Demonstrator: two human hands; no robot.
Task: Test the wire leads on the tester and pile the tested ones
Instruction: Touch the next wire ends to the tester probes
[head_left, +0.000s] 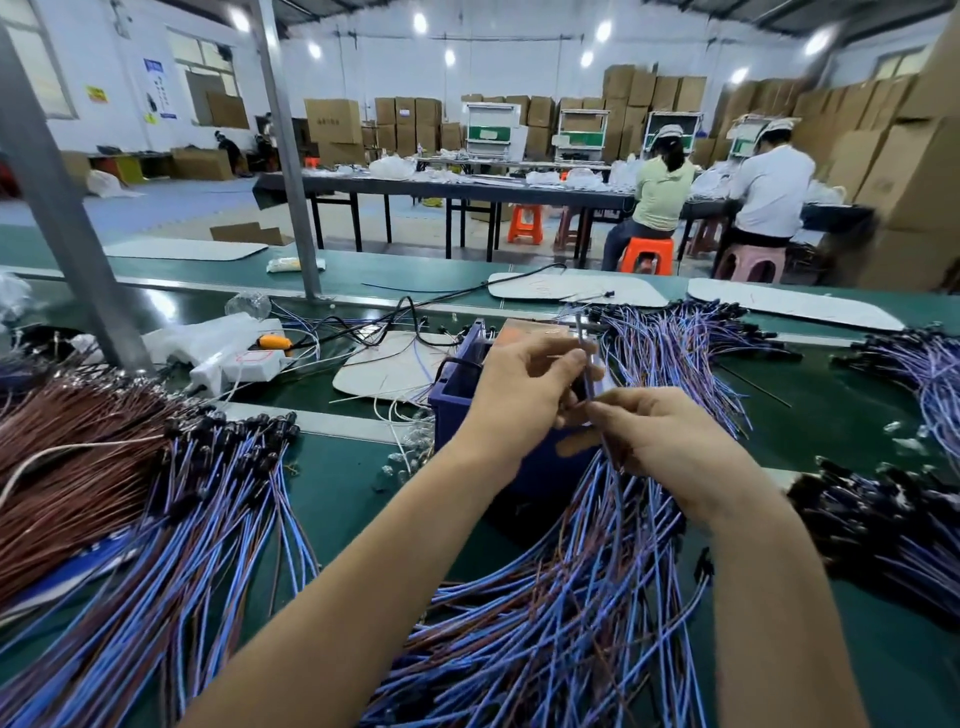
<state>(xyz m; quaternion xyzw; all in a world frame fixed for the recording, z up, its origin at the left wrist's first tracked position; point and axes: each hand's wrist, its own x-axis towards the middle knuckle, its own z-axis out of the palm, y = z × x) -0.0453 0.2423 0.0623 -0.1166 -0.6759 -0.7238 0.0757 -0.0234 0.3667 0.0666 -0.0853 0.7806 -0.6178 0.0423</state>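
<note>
In the head view a person works at a green bench and holds one wire lead nearly upright, just over the blue tester box. The left hand has its fingers curled and pinches the lead near the upper end. The right hand pinches it lower down, thumb against forefinger. Whether the lead's end touches the tester I cannot tell, because the hands cover that place. I judge that the testing step is in hand. Next, the end must meet a contact on the box, and then the lead goes onto a pile. A big heap of leads lies under the wrists.
</note>
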